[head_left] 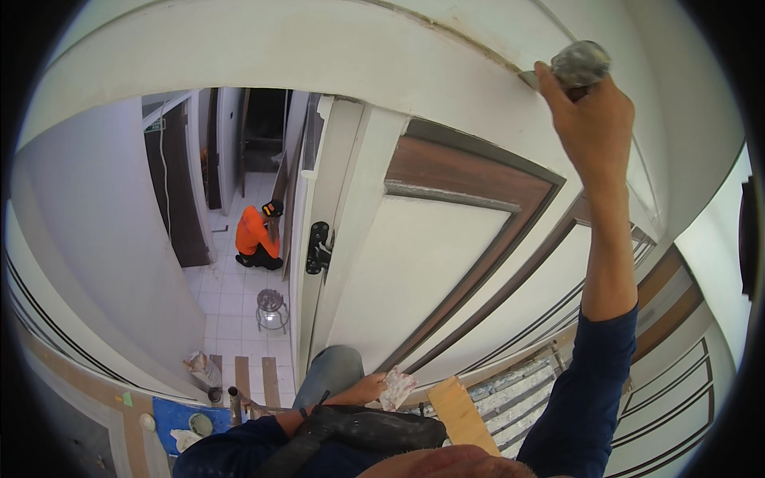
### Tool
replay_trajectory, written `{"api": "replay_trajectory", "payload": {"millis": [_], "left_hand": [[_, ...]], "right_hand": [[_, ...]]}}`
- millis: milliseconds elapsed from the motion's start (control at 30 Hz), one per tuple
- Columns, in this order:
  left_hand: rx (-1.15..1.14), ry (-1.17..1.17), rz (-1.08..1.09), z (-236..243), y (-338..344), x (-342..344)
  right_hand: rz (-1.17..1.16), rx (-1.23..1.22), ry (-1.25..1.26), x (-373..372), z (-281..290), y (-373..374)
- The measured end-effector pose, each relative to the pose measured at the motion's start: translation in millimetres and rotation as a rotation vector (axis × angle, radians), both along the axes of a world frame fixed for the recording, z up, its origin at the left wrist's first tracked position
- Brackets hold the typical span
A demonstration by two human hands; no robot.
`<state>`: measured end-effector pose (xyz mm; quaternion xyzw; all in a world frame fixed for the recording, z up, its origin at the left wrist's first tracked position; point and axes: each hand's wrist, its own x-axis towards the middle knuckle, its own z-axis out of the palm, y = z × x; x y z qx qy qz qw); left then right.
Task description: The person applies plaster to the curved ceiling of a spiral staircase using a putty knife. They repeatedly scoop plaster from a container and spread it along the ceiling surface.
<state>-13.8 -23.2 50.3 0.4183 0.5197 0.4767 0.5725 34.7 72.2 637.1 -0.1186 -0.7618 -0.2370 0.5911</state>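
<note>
My right hand (pixel 591 119) is raised high at the upper right, its fingers closed round a putty knife (pixel 582 64) with a thick, grey, smeared handle. A small part of the blade shows to the left of my fingers, against the white trim (pixel 446 60) above the door, where a brownish seam runs. Low in the middle, my left hand (pixel 368 389) holds a crumpled whitish rag (pixel 397 390) with pinkish stains, in front of my body. Beside it stands the white door (pixel 430 263), with brown panel moulding and a black handle (pixel 319 248).
A co-worker in an orange top (pixel 255 229) crouches in the tiled corridor below, near a round metal stand (pixel 272 311). A slatted, paint-spattered platform (pixel 510 406) and a wooden board (pixel 462 414) lie under me. Tubs rest on a blue sheet (pixel 169 414) at lower left.
</note>
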Motion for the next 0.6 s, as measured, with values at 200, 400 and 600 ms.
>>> {"api": "replay_trajectory", "payload": {"millis": [200, 400, 600], "left_hand": [[0.084, -0.007, 0.015, -44, 13, 3], [0.015, 0.108, -0.047, -68, 18, -2], [0.0, -0.271, 0.056, -87, 23, -3]], "right_hand": [[0.262, -0.141, -0.006, 6, -2, -6], [0.541, -0.163, 0.097, 31, 12, 6], [0.719, -0.161, 0.402, 116, -22, 35]]}}
